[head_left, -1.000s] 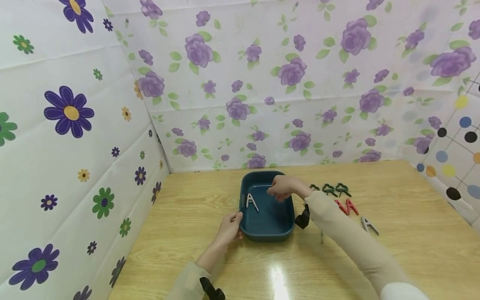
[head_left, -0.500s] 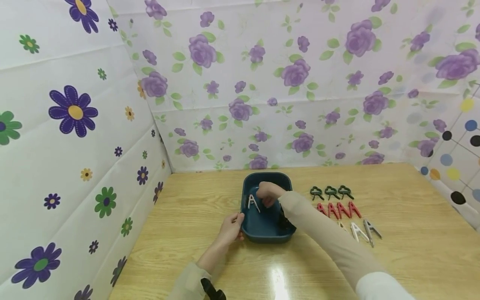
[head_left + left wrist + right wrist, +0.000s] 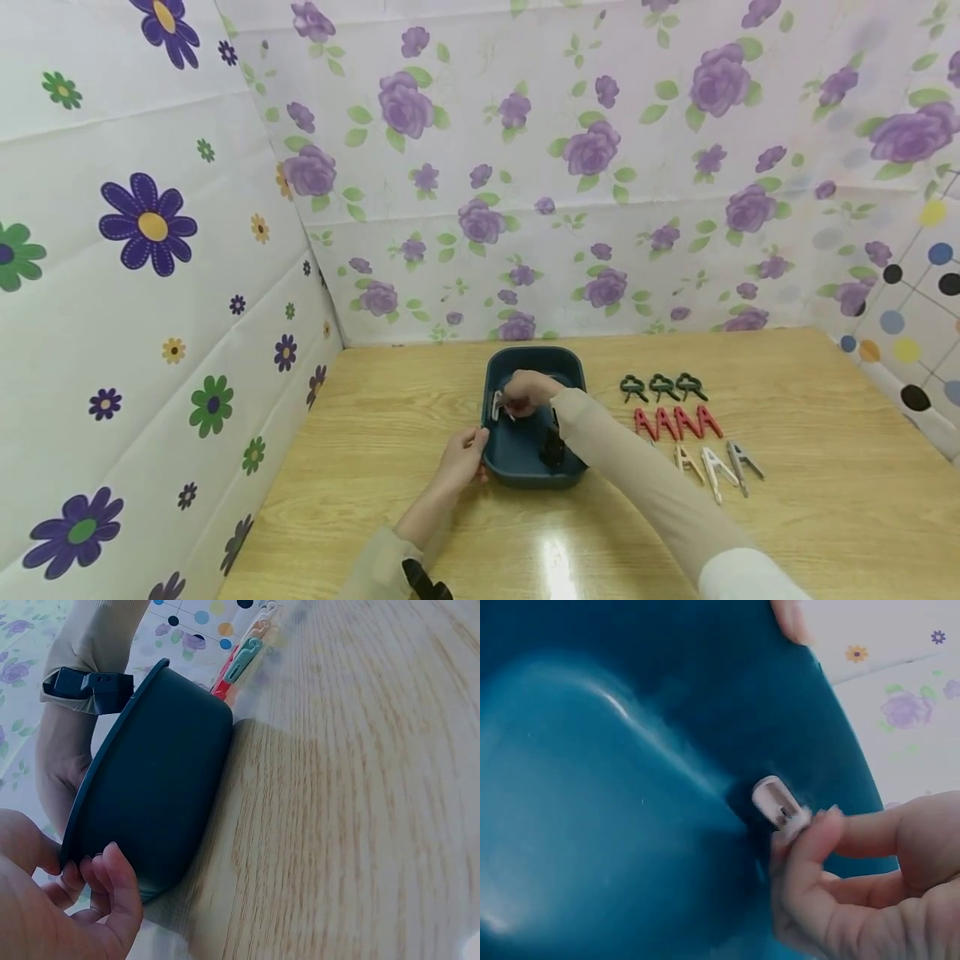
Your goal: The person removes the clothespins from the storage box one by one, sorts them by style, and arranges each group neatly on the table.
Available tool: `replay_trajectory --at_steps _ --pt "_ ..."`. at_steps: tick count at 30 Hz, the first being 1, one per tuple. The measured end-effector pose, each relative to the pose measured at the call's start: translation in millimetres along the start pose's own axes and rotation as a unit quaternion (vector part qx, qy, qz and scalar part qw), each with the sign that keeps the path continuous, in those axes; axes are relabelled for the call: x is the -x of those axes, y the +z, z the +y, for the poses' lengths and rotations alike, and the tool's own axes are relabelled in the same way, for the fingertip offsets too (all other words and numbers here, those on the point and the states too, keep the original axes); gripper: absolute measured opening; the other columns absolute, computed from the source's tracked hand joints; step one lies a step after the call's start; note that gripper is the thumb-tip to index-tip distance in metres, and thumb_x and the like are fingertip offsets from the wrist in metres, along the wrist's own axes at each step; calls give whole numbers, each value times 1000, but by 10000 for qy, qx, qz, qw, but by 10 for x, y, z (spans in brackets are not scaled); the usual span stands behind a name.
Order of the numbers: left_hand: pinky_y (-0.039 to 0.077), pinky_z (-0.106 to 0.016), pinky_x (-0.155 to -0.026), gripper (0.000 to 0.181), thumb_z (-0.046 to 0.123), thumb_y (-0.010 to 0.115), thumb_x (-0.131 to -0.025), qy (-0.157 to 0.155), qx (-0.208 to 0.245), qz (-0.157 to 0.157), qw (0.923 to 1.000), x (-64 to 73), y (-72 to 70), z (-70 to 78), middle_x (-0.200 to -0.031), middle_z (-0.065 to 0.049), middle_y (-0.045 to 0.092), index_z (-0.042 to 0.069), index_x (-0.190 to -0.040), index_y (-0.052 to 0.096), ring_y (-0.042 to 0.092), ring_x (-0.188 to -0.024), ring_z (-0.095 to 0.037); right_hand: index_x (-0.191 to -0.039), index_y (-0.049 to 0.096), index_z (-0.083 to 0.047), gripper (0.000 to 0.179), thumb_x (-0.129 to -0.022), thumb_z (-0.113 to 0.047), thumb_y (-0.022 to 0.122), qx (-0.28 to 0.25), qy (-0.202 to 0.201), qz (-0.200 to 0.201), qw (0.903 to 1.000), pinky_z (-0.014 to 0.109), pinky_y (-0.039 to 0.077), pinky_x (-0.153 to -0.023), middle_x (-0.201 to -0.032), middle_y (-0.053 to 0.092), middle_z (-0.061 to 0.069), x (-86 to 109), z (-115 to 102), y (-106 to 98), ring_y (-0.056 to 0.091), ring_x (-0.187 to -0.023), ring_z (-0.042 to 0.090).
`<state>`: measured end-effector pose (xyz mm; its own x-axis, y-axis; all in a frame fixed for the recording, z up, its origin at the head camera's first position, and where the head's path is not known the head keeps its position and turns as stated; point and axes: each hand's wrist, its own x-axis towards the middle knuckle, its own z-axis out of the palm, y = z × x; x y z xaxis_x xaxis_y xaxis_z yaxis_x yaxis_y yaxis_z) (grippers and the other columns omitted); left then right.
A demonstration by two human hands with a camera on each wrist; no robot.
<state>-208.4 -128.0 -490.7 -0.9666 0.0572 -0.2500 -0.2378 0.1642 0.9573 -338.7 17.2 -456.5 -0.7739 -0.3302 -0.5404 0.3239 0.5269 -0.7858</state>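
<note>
A dark blue plastic basin (image 3: pixel 534 481) stands on the wooden table. My left hand (image 3: pixel 461 456) pinches its left rim between thumb and fingers, also plain in the left wrist view. Inside the basin, by its left wall, my right hand (image 3: pixel 528 392) pinches one end of a white spring clip (image 3: pixel 776 801) between thumb and fingertips. The fingers cover part of that clip; its other end points away from the hand in the right wrist view.
Right of the basin lie rows of spring clips: green ones (image 3: pixel 663 386) at the back, several red ones (image 3: pixel 666 422), then yellowish (image 3: pixel 687 462), white (image 3: pixel 717 471) and grey ones (image 3: pixel 744 467). A teal clip (image 3: pixel 244 660) shows in the left wrist view. Flowered cloth (image 3: pixel 450 167) walls the table.
My right hand has moved left and down inside the basin and now grips the white clip lying there. My left hand stays on the rim.
</note>
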Motion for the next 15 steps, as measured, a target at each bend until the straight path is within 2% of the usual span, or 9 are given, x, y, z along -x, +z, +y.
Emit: replay_trajectory --at_steps 4,7,8,12,15 --pt "47 -17 -49 36 28 43 -104 38 5 11 10000 5 3 -23 -63 3 45 -6 -102 53 45 -51 -7 -94 56 8 14 -93 -6 60 298 -347 447 9980 25 43 -51 -62 53 7 35 41 -13 48 -52 13" --pt "47 -17 -50 36 28 43 -104 20 12 24 10000 11 1 -27 -63 3 46 -6 -105 54 45 -52 -7 -81 59 3 15 -87 -8 69 1035 -592 956 9883 26 47 -51 -59 54 7 49 69 -9 50 -50 14" --pt "47 -17 -50 37 29 43 -104 21 10 25 10000 15 -1 -25 -64 3 46 -6 -106 55 45 -52 -7 -82 61 2 16 -85 -9 71 1322 -646 1098 9830 26 49 -52 -59 55 8 46 77 -3 52 -50 14" --pt "47 -17 -50 39 32 43 -104 42 -21 40 10000 23 -9 -7 -65 3 47 -4 -113 57 45 -53 -7 -101 62 7 32 -81 -13 77 2096 -748 1392 9649 24 51 -49 -68 59 11 7 113 23 57 -50 13" --pt "48 -18 -50 40 33 43 -104 80 -39 48 9999 24 -6 -2 -66 3 47 -3 -116 57 45 -54 -8 -110 57 6 38 -81 -11 76 2256 -672 1513 9600 24 52 -48 -76 60 13 -12 124 28 61 -52 15"
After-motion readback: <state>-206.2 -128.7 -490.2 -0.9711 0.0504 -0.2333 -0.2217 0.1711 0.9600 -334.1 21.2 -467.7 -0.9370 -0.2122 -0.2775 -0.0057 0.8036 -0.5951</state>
